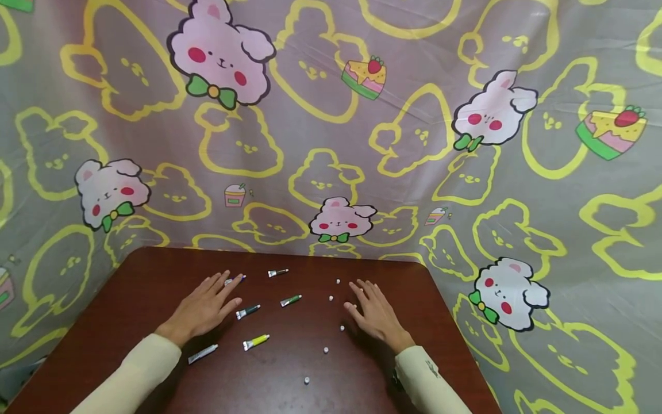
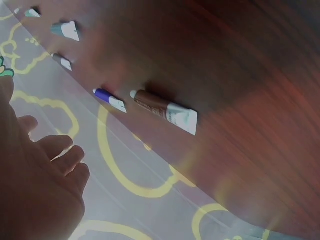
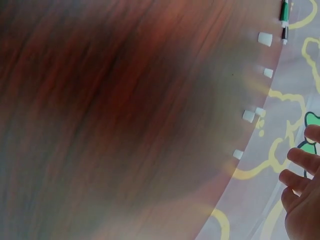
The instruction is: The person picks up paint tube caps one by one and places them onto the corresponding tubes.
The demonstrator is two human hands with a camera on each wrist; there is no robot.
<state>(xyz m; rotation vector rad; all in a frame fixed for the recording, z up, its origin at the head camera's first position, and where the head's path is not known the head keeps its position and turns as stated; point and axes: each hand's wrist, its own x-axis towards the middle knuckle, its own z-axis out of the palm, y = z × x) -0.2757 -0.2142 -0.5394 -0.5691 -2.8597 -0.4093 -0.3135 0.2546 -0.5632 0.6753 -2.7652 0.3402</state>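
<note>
- Left hand (image 1: 204, 307) lies flat in the lower left, fingers released, tips touching the blue tube (image 1: 234, 280); the other tubes (image 1: 247, 311) are just beside it.
- To grasp a tube well, I think pinching its middle is best.
- Right hand (image 1: 376, 315) lies flat, fingers released, beside the white caps (image 1: 342, 328).
- Table (image 1: 155, 270) edges are near; the lower centre has open room.

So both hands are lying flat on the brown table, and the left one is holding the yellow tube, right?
Not quite. The head view shows the left hand holds nothing; the yellow tube lies apart from it on the table. Both hands do lie flat, the right hand too.
</note>
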